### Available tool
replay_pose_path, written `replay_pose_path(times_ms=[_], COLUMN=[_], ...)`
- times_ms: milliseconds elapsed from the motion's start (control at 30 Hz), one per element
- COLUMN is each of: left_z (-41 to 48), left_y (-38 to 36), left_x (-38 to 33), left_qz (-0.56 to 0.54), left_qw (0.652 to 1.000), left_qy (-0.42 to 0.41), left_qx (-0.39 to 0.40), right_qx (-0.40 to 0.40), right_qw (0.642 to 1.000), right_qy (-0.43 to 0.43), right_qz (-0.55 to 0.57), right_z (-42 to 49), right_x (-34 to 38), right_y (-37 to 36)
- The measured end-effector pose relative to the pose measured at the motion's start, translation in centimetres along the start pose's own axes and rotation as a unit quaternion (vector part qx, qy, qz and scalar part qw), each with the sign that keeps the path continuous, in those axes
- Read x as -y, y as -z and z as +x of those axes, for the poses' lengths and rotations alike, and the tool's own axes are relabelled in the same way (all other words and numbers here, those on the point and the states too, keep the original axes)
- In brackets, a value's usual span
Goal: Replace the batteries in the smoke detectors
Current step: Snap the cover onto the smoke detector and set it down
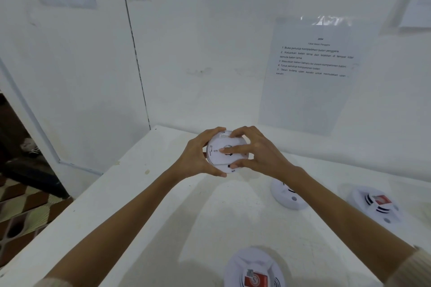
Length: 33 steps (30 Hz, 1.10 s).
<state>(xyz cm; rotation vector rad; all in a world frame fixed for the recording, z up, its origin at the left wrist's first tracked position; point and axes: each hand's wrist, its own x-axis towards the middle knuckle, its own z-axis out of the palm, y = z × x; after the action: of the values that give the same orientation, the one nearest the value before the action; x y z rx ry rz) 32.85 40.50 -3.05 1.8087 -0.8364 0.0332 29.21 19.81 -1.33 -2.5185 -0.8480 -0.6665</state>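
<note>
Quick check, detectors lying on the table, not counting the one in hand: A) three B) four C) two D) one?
A: three lie on the table: the plain detector beside the right forearm, the far-right detector with a red label and the near-edge detector with a red label; the left hand and right hand grip the held detector.

The raised smoke detector [219, 159] is white. The near detector [238, 263] has a red sticker [255, 281]. The floor [23, 212] has brown and cream blocks.

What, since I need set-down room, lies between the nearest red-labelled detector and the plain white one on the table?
Nothing but bare table, as the head view shows.
</note>
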Motion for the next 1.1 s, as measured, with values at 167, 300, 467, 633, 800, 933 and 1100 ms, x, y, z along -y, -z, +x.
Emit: replay_pose_path(times_ms=[167, 300, 467, 633, 800, 933, 1100], left_z=[-0.1, 0.1, 0.4, 0.4, 0.7, 0.4, 0.4], left_y=[0.0, 0.2, -0.1, -0.8, -1.0, -1.1, -1.0], left_x=[-0.4, -1.2, -1.6, -1.7, -1.8, -1.7, -2.0], left_qz=[-0.003, -0.010, -0.008, -0.016, -0.010, 0.003, 0.023], left_qw=[1.000, 1.000, 1.000, 0.999, 0.997, 0.997, 0.996], left_qy=[0.000, 0.000, -0.012, -0.023, -0.036, -0.039, -0.049], left_qx=[-0.013, -0.009, 0.000, -0.046, -0.064, -0.067, -0.074], right_qx=[-0.039, -0.023, -0.050, -0.117, -0.156, -0.175, -0.216], right_qw=[0.999, 0.991, 0.987, 0.981, 0.973, 0.969, 0.961], right_qy=[-0.012, -0.090, -0.093, -0.099, -0.133, -0.144, -0.148], right_qz=[-0.008, 0.100, 0.122, 0.116, 0.103, 0.101, 0.084], right_z=[0.4, 0.0, -0.2, 0.1, 0.2, -0.2, -0.4], right_x=[-0.3, -0.2, -0.1, 0.5, 1.3, 1.7, 1.9], right_y=[0.2, 0.1, -0.2, -0.1, -0.6, -1.2, -1.7])
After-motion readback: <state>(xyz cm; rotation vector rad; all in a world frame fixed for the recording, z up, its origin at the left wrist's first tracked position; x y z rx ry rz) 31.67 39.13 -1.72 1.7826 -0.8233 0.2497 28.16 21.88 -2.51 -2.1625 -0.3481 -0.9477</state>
